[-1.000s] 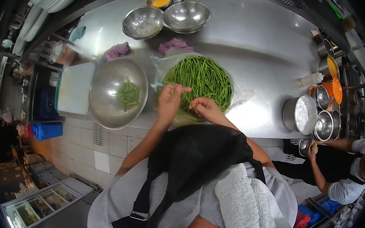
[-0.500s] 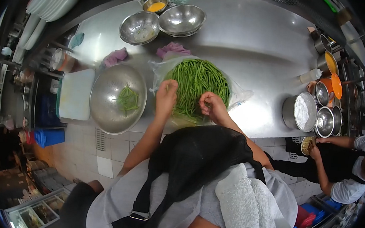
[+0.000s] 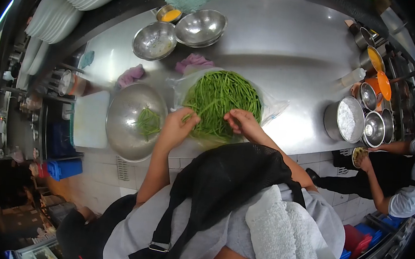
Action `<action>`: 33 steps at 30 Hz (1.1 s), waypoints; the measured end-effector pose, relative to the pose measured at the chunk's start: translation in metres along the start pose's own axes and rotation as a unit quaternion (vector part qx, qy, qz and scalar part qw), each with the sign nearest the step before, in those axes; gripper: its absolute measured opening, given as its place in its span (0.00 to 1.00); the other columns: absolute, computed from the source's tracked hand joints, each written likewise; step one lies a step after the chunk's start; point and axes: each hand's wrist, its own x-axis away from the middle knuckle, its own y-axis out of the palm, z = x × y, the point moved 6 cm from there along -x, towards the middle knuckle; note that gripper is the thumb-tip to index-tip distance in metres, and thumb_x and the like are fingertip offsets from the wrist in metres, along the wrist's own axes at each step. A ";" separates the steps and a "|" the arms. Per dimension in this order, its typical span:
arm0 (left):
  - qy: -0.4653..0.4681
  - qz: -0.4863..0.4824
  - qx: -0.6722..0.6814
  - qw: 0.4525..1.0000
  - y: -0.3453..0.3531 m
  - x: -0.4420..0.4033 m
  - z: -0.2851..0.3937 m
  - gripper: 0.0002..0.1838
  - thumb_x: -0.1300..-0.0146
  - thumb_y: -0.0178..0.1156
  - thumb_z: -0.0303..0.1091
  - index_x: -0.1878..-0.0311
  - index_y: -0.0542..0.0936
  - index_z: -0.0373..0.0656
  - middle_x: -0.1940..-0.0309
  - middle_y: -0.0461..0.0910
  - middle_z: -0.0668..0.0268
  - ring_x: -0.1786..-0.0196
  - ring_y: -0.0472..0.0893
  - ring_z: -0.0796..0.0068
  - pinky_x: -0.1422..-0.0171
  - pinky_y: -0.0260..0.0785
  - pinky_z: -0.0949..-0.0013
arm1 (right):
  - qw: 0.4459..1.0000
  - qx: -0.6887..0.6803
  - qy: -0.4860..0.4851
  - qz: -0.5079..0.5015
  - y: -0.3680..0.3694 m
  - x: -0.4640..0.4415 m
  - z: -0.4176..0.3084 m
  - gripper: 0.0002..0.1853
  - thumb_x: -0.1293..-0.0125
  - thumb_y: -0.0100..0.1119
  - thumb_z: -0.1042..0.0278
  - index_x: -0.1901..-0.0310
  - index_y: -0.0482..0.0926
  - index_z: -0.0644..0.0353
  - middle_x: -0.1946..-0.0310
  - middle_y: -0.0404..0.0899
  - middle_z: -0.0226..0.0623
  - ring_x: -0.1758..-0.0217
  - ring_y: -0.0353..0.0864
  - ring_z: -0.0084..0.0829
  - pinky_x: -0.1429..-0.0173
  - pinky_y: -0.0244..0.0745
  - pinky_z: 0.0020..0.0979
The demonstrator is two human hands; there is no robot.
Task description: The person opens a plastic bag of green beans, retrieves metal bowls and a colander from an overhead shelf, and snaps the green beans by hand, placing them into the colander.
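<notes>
A large heap of green beans (image 3: 225, 94) lies in an open clear plastic bag (image 3: 272, 107) at the near side of the steel table. My left hand (image 3: 181, 123) is at the heap's left edge, thumb and fingertips pinched together; a bit of green shows at the tips. Over the heap's lower right is my right hand (image 3: 244, 123), its fingers curled in, and what it may hold is too small to make out. Left of my left hand sits a wide steel bowl (image 3: 125, 122) with a few cut bean pieces (image 3: 148, 122) inside.
A white cutting board (image 3: 91, 119) lies left of the bowl. Smaller steel bowls (image 3: 201, 28) and purple cloths (image 3: 193, 62) are farther back. A pot of white powder (image 3: 345, 120) stands at the right, near a co-worker (image 3: 385, 179). Another person (image 3: 93, 225) is at lower left.
My left hand has moved down and left, towards the steel bowl. My right hand has shifted slightly right from its earliest position. A person at lower left has come into view.
</notes>
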 end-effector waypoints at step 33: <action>-0.093 0.044 0.381 0.919 0.034 0.002 -0.028 0.14 0.23 0.61 0.42 0.52 0.81 0.38 0.70 0.74 0.74 0.76 0.66 0.89 0.74 0.58 0.78 | 0.993 -0.108 -0.039 -0.031 0.007 -0.010 -0.008 0.09 0.27 0.45 0.74 0.60 0.77 0.65 0.73 0.72 0.31 0.75 0.62 0.20 0.72 0.59 0.24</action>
